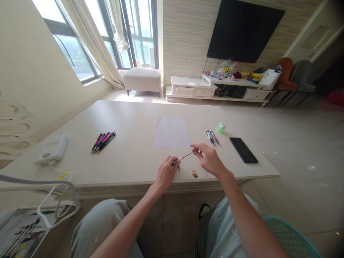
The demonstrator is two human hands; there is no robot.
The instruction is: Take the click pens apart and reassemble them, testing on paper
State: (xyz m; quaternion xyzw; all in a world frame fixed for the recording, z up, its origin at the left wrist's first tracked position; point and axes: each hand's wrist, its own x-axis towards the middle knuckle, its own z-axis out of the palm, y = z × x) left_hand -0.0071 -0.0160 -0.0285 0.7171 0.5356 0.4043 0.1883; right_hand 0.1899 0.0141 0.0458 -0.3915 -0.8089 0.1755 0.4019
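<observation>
My left hand (165, 172) is closed around a white pen barrel (177, 161) above the front of the table. A thin dark pen refill (187, 155) sticks out of the barrel towards the right. The thumb and fingertips of my right hand (206, 157) pinch the far end of that refill. Just under the left fingers shows a small dark piece (179, 167), too small to name. Below the hands, a yellow and blue cartoon sticker (194, 174) lies near the table edge. Behind them is a sheet of white paper (171, 133).
On the white table (129, 165), several pens (103, 142) are bunched at left, and more pens (213, 137) lie at right beside a small green container (220, 128). A black phone (243, 150) rests near the right edge. A white device (52, 149) with a cable sits far left.
</observation>
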